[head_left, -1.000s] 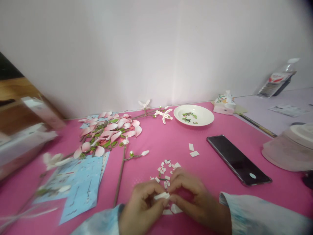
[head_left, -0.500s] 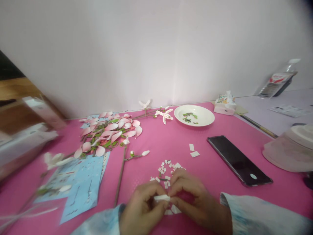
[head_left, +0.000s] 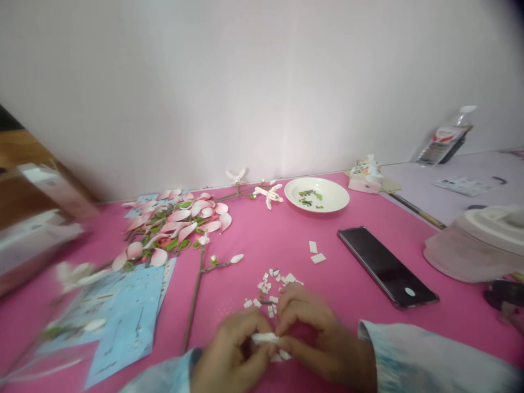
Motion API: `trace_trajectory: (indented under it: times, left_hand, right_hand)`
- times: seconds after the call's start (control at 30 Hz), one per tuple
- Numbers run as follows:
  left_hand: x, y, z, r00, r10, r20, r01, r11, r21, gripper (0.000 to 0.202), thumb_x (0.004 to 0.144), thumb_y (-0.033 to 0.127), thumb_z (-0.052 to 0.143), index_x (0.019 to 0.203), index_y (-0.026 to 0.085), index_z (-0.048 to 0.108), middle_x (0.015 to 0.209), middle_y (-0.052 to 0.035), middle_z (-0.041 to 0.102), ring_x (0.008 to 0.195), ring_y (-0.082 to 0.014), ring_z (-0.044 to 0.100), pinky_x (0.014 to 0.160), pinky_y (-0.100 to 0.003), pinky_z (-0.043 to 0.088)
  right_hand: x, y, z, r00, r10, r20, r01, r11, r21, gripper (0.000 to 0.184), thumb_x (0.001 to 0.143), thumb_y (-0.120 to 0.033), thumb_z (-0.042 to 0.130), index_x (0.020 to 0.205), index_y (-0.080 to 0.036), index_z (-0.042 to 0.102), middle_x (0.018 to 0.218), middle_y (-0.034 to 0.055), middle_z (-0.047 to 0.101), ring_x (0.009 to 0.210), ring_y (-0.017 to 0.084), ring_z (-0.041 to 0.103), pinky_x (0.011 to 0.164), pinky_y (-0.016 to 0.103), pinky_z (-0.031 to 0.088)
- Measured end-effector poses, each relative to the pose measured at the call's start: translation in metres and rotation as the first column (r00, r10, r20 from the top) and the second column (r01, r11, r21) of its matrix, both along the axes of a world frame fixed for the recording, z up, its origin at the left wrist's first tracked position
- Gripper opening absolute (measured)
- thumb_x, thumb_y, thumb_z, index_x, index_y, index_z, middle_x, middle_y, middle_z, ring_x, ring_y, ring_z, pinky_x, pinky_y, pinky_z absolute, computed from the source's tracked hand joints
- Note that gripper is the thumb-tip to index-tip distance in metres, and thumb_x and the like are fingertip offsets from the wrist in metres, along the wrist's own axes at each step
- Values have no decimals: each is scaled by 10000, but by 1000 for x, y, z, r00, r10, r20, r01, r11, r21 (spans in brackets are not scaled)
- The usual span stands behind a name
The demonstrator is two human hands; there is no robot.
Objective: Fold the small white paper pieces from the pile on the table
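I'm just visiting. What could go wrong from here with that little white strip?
The white strip, pinched between the left hand and the right hand, looks thin, so it might tear or slip from the fingers. The loose white scraps lie right beside the hands, so a careless movement could scatter them across the pink mat.

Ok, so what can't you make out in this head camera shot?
Head view:
White paper-like strip: partly hidden by the left hand and right hand.
Tiny white scraps: too small to tell shapes.
Green bits on the round white plate: too small to identify.
White flower, far left: blurred.
Dark object, right edge: cut off by the frame.
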State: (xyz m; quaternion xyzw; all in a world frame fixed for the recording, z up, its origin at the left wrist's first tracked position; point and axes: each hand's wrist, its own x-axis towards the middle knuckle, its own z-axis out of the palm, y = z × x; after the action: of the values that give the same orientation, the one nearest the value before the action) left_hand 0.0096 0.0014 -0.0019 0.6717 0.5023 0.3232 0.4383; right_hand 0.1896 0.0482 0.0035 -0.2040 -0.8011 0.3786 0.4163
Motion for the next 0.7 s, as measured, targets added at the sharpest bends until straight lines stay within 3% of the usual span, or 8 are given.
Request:
trace_trajectory:
  times: [0.13, 0.37, 0.5, 0.6, 0.7]
  left_hand:
    - [1, -1, 0, 998, 50, 24, -50, 999, 5, 134, 785, 175, 573, 653, 173, 547, 617, -4, 539, 568, -131, 465, 524, -222, 338]
    - [1, -1, 8, 937, 176, 301, -148, 983, -112, 124, 761, 224, 642, 706, 173, 542, 672, 10, 520, 604, -117, 487, 548, -207, 390]
    - [-1, -1, 8, 906, 203, 371, -160, 977, -145, 152, 774, 282, 646, 741, 159, 564, 722, -19, 582, 582, -112, 513, 524, -215, 419]
    - [-4, -1, 7, 870, 323, 372, -244, 939, -244, 197, 770, 333, 655, 778, 154, 574, 621, 5, 584, 485, -101, 516, 453, -205, 425]
    - [-6, 1, 9, 815, 431, 388, -357, 900, -250, 199, 766, 333, 665, 781, 158, 572, 549, 32, 564, 467, -106, 528, 459, -209, 442]
  right_hand:
    - [-1, 0, 1, 1000, -6, -19, 7, 999, 44, 47, 816, -181, 598, 769, -181, 597, 736, 37, 582, 743, 170, 542, 697, 320, 457]
    - [-2, 0, 0, 998, -62, -18, 63, 994, 89, 72, 788, -119, 580, 764, -186, 592, 724, 32, 587, 729, 167, 542, 690, 322, 457]
    - [-3, 0, 1, 998, -61, 8, 60, 991, 117, 89, 784, -104, 577, 760, -187, 602, 714, 30, 592, 740, 167, 547, 708, 322, 458]
    - [-2, -1, 3, 998, -68, -5, 68, 990, 123, 79, 777, -109, 580, 757, -184, 597, 702, 33, 589, 724, 171, 540, 694, 322, 453]
    - [-1, -1, 4, 995, -91, -48, 95, 993, 76, 98, 795, -103, 546, 753, -189, 568, 695, 27, 577, 684, 163, 524, 663, 316, 445]
